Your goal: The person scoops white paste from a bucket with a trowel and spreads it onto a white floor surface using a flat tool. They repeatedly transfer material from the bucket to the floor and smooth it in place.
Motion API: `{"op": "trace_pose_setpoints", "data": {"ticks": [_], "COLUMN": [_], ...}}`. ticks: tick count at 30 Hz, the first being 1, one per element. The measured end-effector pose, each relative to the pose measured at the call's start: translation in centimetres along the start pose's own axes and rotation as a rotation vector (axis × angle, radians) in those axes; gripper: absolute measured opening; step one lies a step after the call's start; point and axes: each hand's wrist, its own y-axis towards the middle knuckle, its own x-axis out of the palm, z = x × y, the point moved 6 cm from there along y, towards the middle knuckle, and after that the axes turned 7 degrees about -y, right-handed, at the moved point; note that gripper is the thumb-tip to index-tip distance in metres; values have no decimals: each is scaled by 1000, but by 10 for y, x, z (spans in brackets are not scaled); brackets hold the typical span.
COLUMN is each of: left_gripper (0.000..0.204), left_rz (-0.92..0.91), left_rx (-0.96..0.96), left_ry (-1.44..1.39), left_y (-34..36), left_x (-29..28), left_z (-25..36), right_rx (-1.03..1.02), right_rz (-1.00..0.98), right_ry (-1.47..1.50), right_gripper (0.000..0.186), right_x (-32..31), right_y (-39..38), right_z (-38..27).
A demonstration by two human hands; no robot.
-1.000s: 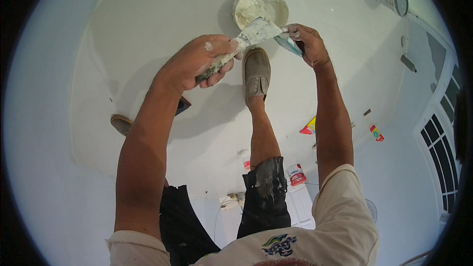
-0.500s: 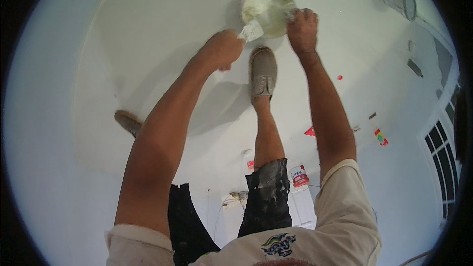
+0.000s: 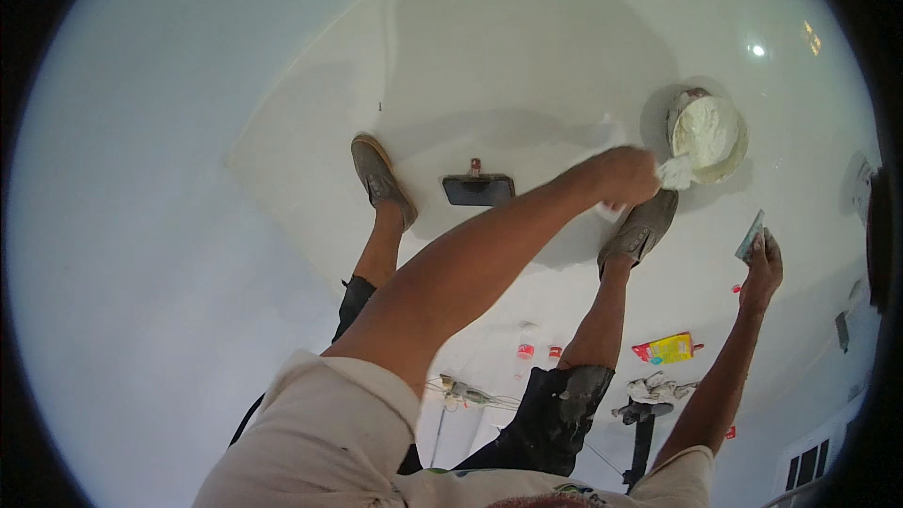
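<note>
My left hand is closed around a putty knife whose blade is thickly coated in white paste. The blade is beside the near-left rim of a round bucket that holds a mound of white putty. Off to the right and nearer than the bucket, my right hand grips a thin, flat, pale grey-green scraper with its edge up. The handle of the putty knife is hidden in my left fist.
My right shoe stands just below the bucket; my left shoe is farther left. A dark, phone-like slab lies between them. Nearer are a red-and-yellow packet, a crumpled cloth and a bundle of cables.
The view has swung, so the bucket appears farther right. My right hand has left the bucket's rim and holds the scraper out to the right. The putty knife remains in my left hand near the bucket.
</note>
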Motion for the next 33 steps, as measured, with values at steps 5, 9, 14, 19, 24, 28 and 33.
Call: {"op": "trace_pose_setpoints", "data": {"ticks": [5, 9, 14, 19, 24, 28, 33], "left_gripper": [34, 32, 29, 30, 29, 31, 41], "left_rz": [205, 202, 220, 178, 100, 96, 377], "left_rx": [-66, -282, 9, -157, -123, 98, 141], "left_ry": [-409, -521, -104, -263, -288, -242, -543], "left_y": [-137, -244, -287, -308, -338, -361, -362], "left_x": [19, 41, 79, 46, 16, 17, 62], "left_z": [-100, -154, -230, -250, -252, -246, -279], "right_rx": [44, 62, -231, -221, -138, -254, -81], "right_rz": [-638, -763, -651, -335, -188, -269, -386], "right_ry": [880, 658, 280, 493, 949, 932, 1026], "right_gripper": [56, 45, 40, 44, 51, 40, 40], "right_x": [113, 302, 510, 632, 720, 756, 855], "right_y": [-56, -105, -90, -87, -79, -47, -199], "right_z": [-70, -176, -277, -352, -375, -374, -368]}}
